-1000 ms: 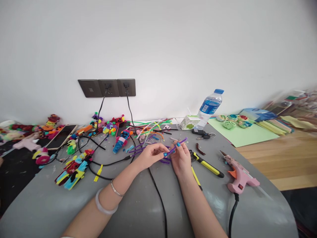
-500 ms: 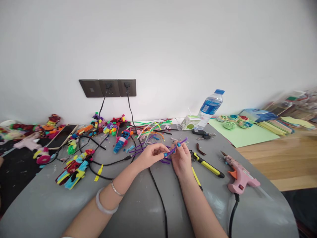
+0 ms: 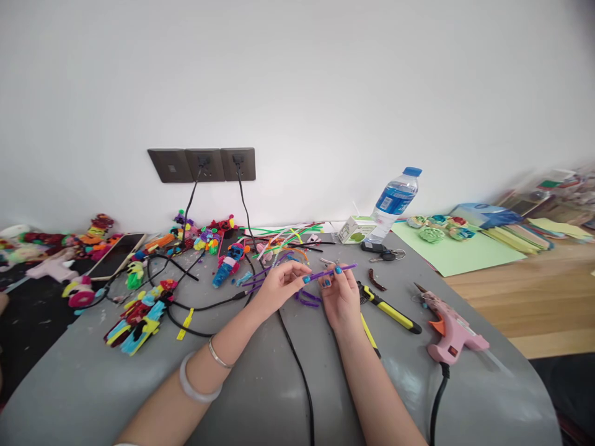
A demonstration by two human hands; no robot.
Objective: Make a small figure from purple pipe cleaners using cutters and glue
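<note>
Above a grey bench [image 3: 251, 390], a person's left hand [image 3: 279, 288] and right hand [image 3: 341, 298] held a purple fuzzy stem [image 3: 320, 274] nearly level between them. Each hand was closed in a thumb-and-finger pinch on the stem, whose tip poked out past the right hand. Bent purple pieces [image 3: 308, 301] lay just below. Yellow-handled pliers [image 3: 393, 313] rested beside the right wrist; a pink glue gun [image 3: 453, 337] lay farther right.

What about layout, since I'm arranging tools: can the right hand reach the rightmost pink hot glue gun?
Probably yes: the pink hot glue gun lies uncovered beyond yellow-handled pliers, though the right hand holds a purple pipe cleaner.
</note>
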